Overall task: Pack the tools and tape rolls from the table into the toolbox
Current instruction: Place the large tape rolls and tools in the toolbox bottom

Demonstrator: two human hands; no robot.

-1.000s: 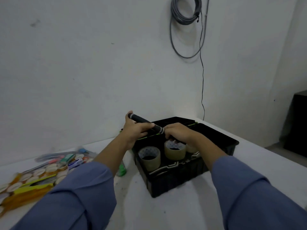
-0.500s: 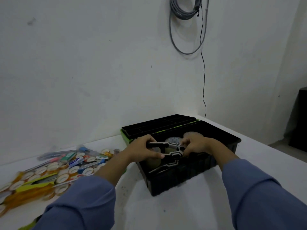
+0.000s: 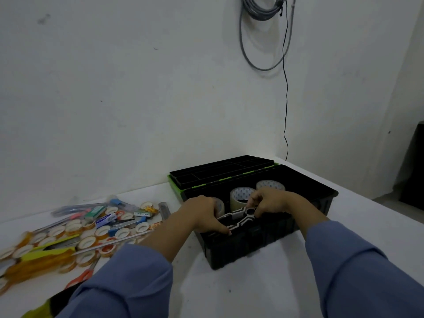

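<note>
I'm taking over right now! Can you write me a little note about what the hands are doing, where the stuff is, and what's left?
Left hand and right hand both grip the black-and-white tool, low inside the toolbox at its near wall.
Done: three big tape rolls stand in the toolbox.
Left: let go of the tool, then pack the pile of small tape rolls and pens and the orange scissors lying on the table.

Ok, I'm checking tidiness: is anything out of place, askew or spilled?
Only the heap at the table's left: small tape rolls, pens and scissors lie jumbled. Left hand and right hand hold a tool at the toolbox rim.
</note>
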